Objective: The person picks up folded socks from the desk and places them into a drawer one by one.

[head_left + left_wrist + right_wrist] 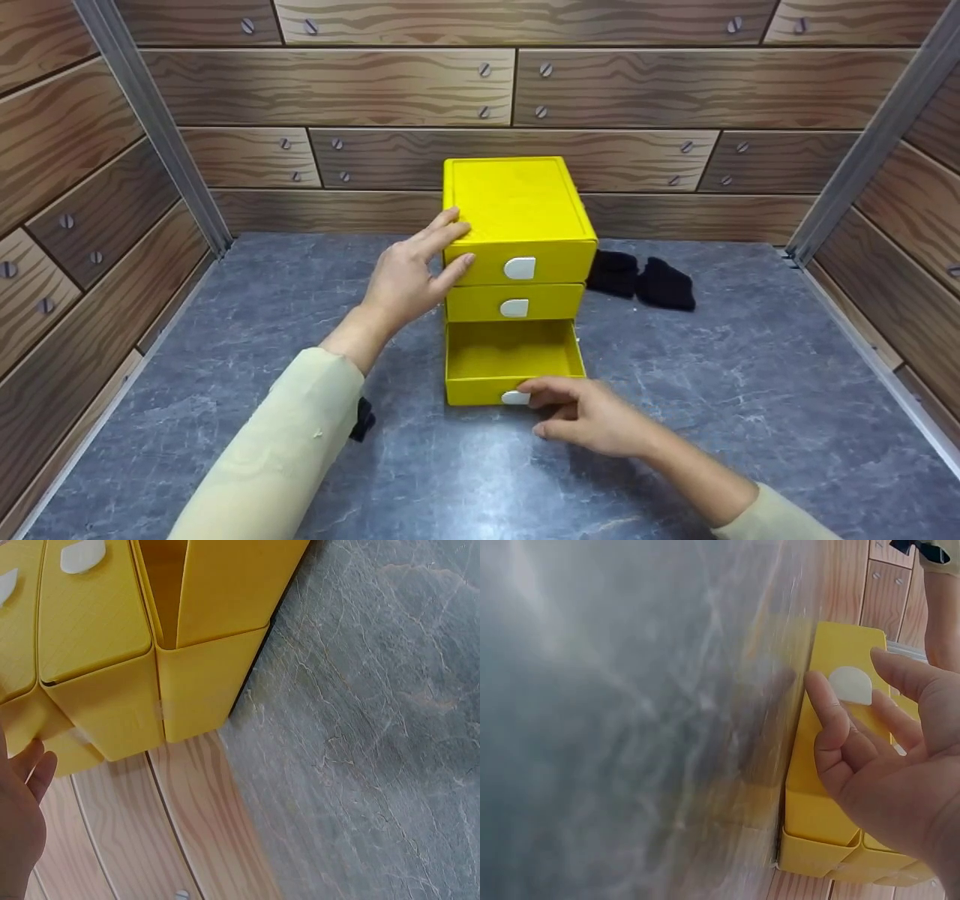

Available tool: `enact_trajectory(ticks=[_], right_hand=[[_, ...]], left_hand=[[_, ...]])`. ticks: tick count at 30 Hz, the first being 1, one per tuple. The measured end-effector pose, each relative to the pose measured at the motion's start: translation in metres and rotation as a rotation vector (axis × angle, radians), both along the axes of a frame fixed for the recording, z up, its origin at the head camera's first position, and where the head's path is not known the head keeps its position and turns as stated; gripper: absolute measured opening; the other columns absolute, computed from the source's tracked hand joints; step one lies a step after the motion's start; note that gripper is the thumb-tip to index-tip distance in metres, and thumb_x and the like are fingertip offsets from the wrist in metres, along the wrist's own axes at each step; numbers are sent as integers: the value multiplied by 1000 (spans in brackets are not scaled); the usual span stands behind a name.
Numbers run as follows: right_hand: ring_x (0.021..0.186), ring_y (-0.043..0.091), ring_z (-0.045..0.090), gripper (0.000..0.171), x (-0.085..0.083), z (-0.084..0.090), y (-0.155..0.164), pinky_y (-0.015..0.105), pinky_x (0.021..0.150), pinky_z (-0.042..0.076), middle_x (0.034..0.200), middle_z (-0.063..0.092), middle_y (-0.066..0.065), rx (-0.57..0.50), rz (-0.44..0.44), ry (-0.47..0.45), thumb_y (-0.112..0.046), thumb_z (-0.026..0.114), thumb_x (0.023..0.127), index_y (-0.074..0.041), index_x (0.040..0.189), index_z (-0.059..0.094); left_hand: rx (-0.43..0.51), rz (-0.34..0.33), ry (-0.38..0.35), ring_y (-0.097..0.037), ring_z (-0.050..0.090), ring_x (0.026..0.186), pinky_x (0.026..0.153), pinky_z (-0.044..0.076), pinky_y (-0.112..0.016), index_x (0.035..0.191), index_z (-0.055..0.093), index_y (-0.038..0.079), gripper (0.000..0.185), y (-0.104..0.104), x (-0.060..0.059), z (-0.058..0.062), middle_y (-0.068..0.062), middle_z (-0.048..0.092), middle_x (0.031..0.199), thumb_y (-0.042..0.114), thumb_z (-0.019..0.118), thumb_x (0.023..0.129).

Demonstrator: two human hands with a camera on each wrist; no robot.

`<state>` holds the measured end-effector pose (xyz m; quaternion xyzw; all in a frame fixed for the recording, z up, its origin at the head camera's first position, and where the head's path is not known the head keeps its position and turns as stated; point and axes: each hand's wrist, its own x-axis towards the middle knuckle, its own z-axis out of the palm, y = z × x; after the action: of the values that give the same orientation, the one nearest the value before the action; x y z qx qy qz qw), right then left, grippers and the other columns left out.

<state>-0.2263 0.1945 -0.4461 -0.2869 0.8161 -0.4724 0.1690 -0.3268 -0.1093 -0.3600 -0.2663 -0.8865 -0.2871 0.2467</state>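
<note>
A yellow drawer cabinet [517, 199] with three stacked drawers stands on the grey marbled table. Its bottom drawer [511, 352] is pulled out and looks bare inside; the upper two are closed. Each front carries a white rounded tab handle. My left hand [412, 270] rests on the cabinet's upper left edge, fingers on the top and thumb along the side by the top drawer. In front of the bottom drawer, my right hand [592, 416] has loosely bent, spread fingers [829, 701] right around the white handle [851, 684], without a visible grip on it.
Two black cloth pieces [665, 285], sock-like, lie on the table to the right behind the cabinet. Wood-patterned walls [397, 86] with metal corner posts [154, 124] enclose the table at the back and sides. A small black item [363, 418] shows beside the left sleeve.
</note>
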Motion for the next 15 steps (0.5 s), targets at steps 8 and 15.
enact_trajectory(ticks=[8, 15], right_hand=[[116, 38, 69, 51, 13, -1, 2, 29, 95, 59, 131, 68, 20, -13, 34, 5, -14, 79, 97, -10, 145, 64], [118, 37, 69, 49, 23, 0, 4, 28, 95, 59, 133, 69, 17, -22, 56, 0, -15, 79, 98, -11, 145, 64]], left_hand=[[9, -7, 3, -25, 70, 123, 108, 53, -41, 152, 62, 20, 52, 0, 1, 1, 5, 45, 165, 47, 63, 107], [4, -13, 18, -26, 73, 114, 105, 55, -42, 152, 62, 19, 52, 0, 0, 0, 5, 45, 164, 47, 62, 107]])
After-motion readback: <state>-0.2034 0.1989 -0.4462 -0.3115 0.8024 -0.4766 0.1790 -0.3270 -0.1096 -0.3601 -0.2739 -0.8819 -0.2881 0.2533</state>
